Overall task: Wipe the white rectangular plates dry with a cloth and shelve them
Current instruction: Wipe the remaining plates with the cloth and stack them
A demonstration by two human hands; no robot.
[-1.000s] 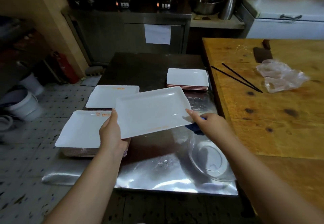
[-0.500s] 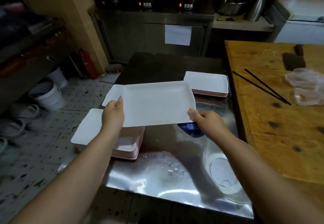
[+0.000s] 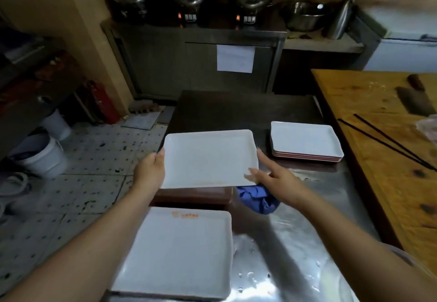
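Note:
A white rectangular plate point(image 3: 208, 157) is level just above a stack of plates with reddish-brown sides point(image 3: 191, 196) at the table's left edge. My left hand point(image 3: 149, 171) grips its left rim, thumb on top. My right hand point(image 3: 274, 181) lies at the plate's right rim with thumb and forefinger stretched out along it, and a bunched blue cloth point(image 3: 257, 199) hangs under its palm. Another stack of white plates point(image 3: 175, 252) sits nearer me. A third, lower stack point(image 3: 305, 139) stands at the right of the steel table point(image 3: 290, 242).
A wooden table point(image 3: 383, 160) borders the steel one on the right, with black chopsticks point(image 3: 387, 143) and a cleaver point(image 3: 413, 98) on it. White buckets point(image 3: 45, 157) stand on the tiled floor at left. A steel cabinet point(image 3: 201, 65) with pots faces me.
The plate has moved left and away from me, from in front of the near stack to above the far-left stack. My right fingers have straightened along its rim.

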